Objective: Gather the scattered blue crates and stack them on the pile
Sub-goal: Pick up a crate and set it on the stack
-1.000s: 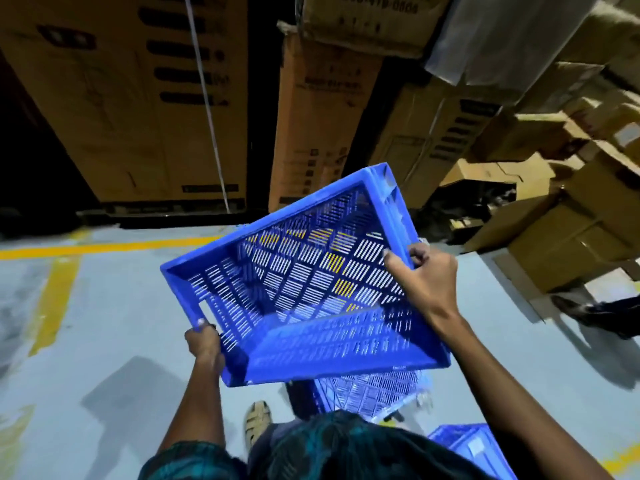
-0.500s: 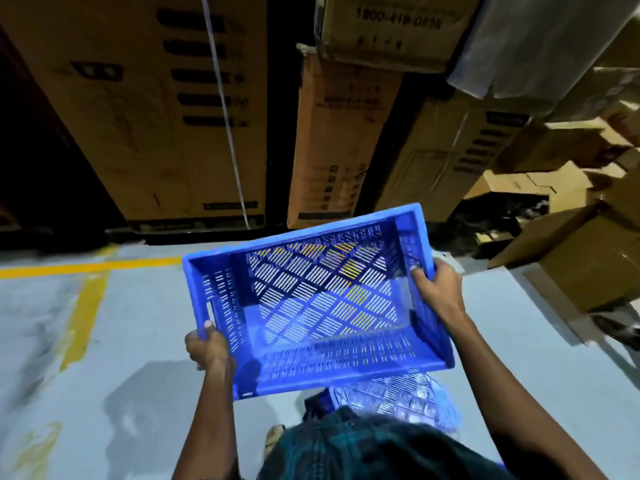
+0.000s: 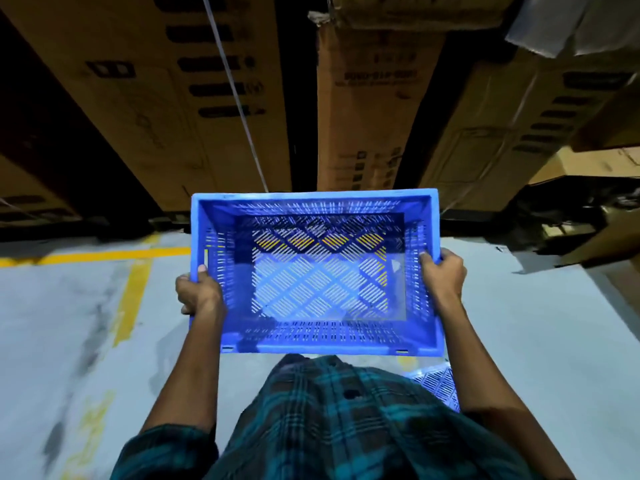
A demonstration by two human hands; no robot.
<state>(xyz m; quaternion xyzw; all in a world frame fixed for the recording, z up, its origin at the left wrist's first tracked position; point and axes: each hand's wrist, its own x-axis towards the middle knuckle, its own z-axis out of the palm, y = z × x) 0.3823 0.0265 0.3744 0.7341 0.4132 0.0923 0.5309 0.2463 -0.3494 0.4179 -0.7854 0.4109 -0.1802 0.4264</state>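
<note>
Levelled out since a second ago, the slotted blue plastic crate now sits square, opening up, in front of the plaid-shirted chest. Left hand grips its 9 o'clock rim, right hand its 3 o'clock rim. Another blue crate peeks out at 5 o'clock.
</note>
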